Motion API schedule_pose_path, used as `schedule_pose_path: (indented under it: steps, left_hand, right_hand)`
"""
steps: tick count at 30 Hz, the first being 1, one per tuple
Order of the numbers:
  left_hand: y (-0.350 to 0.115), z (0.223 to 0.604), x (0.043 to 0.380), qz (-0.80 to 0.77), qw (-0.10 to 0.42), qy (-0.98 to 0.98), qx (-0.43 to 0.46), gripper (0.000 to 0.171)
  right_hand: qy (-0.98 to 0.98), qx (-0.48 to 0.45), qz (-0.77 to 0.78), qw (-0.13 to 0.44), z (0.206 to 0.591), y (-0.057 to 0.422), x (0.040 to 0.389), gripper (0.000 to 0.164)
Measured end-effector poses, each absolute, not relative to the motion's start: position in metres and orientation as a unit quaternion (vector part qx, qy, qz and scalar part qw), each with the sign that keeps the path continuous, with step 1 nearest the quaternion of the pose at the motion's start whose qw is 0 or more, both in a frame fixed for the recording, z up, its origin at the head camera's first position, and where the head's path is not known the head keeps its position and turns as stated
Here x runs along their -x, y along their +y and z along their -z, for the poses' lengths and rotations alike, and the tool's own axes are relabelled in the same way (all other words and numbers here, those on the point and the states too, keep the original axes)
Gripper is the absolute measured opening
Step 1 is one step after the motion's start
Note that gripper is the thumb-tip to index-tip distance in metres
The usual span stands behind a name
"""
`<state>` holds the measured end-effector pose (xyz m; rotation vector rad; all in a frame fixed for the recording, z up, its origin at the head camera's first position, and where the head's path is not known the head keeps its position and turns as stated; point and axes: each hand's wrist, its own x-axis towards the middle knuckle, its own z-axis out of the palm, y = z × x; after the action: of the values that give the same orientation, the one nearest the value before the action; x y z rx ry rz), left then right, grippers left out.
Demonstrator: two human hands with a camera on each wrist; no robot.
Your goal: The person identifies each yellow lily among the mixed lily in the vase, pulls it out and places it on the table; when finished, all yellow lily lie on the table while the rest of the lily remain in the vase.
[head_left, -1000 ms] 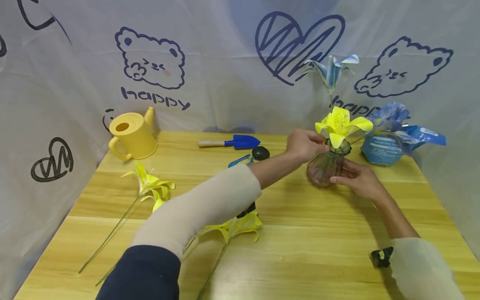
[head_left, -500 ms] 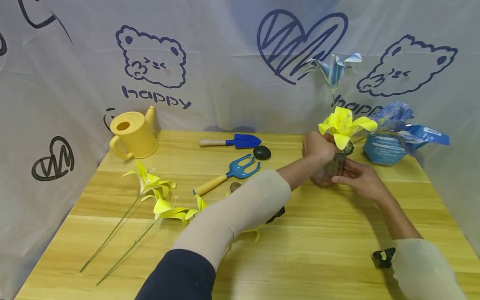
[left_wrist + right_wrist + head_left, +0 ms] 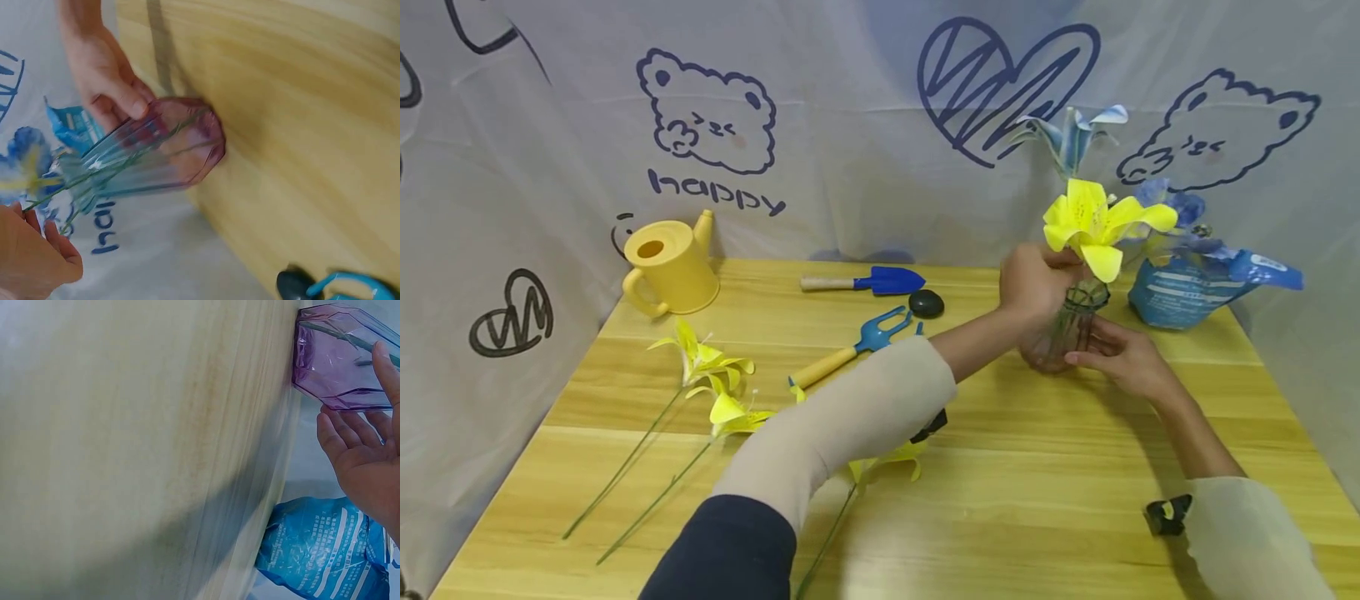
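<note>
In the head view a yellow artificial lily stands over the mouth of a clear pink-and-green glass vase. My left hand pinches its stem just above the rim. Two green stems run down inside the vase in the left wrist view. My right hand holds the vase low on its right side, thumb in front and fingers behind; the right wrist view shows this thumb against the glass. A blue lily rises behind the yellow one; its lower stem is hidden.
Yellow lilies lie at the left and under my left forearm. Behind are a yellow watering can, a blue trowel, a black stone and a blue hand fork. A blue bag stands right of the vase.
My left hand has moved right to the stem, then slightly up, and the yellow lily has risen and tilted a little rightward. My right hand stays on the vase.
</note>
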<state>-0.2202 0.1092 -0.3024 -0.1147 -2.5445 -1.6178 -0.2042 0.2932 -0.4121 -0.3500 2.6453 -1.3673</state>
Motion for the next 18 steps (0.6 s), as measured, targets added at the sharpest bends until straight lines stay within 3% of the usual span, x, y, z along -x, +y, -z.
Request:
schedule_pose_path:
  steps: [8,15,18]
  left_hand:
    - [0.075,0.268,0.207,0.545,0.099,-0.818,0.156,0.03]
    - [0.038,0.229,0.173,0.612,0.071,-0.753,0.23,0.008]
    - [0.02,0.222,0.151,0.599,0.047,-0.752,0.271,0.016]
  right_hand:
    - [0.87,0.111,0.474,0.078,0.413,0.291,0.205,0.07]
    - [0.873,0.108,0.468,0.083,0.412,0.292,0.205,0.073]
    - [0.874,0.11,0.467,0.083,0.412,0.292,0.204,0.073]
